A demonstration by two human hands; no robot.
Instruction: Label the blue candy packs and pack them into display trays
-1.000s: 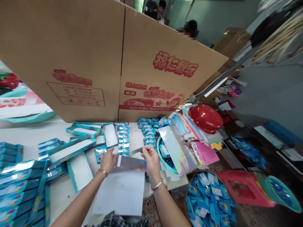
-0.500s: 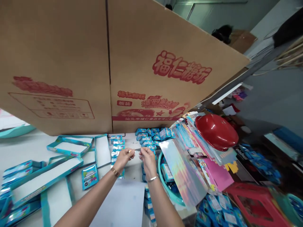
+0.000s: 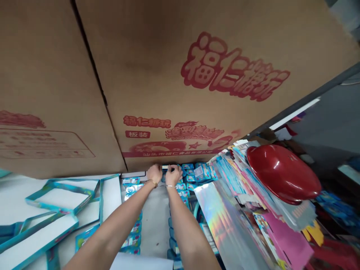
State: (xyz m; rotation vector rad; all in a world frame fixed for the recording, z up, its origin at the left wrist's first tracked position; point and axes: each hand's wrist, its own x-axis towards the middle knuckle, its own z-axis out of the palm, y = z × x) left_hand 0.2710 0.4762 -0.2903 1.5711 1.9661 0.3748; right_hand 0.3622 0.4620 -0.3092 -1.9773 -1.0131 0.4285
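Observation:
Both of my hands reach to the far end of the table, right at the foot of the tall cardboard box. My left hand (image 3: 154, 173) has its fingers curled, with their tips hidden from me. Close beside it, my right hand (image 3: 173, 174) is bent in a pinch next to the stacked blue packets (image 3: 190, 177). Something small, blue and pale shows in the narrow gap between the hands; I cannot make out what the fingers hold. To the left of my left wrist runs a row of blue packets (image 3: 131, 189).
The cardboard box (image 3: 168, 93) walls off the far side. Shallow blue-edged trays (image 3: 60, 197) lie at left, white paper (image 3: 140, 262) at the near edge. On the right are a shiny silver sheet (image 3: 225, 221), stacked printed cards (image 3: 233, 180) and a red bowl (image 3: 284, 172).
My hands have moved forward, from over the middle of the table to the base of the box. A thin small piece showed between my fingers before. The view has moved closer to the box.

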